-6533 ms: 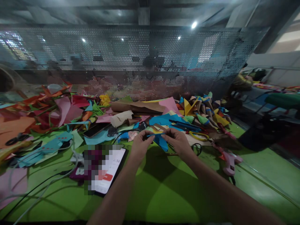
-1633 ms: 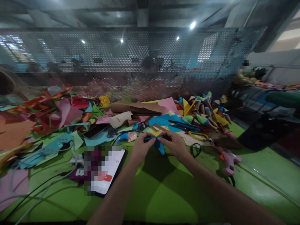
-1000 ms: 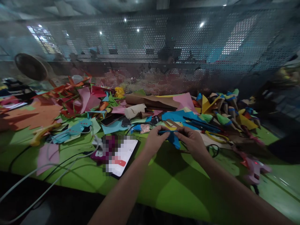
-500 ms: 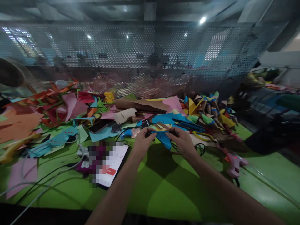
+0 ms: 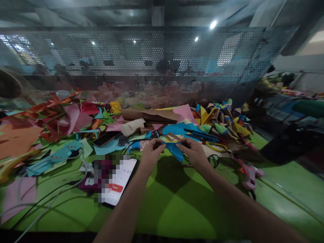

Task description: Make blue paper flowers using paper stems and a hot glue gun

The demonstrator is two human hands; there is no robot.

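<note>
Between my two hands, above the green table (image 5: 182, 209), is a small piece of blue paper (image 5: 174, 151) with a straight upper edge and a pointed flap hanging down. My left hand (image 5: 152, 152) pinches its left end between thumb and fingers. At the right end, my right hand (image 5: 192, 151) pinches it the same way. The fingertips behind the paper are partly hidden. Just beyond my hands lie a larger blue sheet (image 5: 178, 128) and dark blue pens or sticks (image 5: 202, 134). Yellow-handled pliers or scissors (image 5: 217, 145) rest to the right.
A lit phone (image 5: 120, 184) lies left of my forearm, beside a purple power socket (image 5: 88, 184) with cables. A pink glue gun (image 5: 251, 175) is at the right. Paper scraps (image 5: 71, 118), brown paper (image 5: 152, 114) and paper cones (image 5: 222, 116) line the back before a perforated screen (image 5: 162, 57).
The view swung left and came back. My hands keep the blue paper; its flap hung nearly edge-on 1.6 seconds ago and now shows more of its face.
</note>
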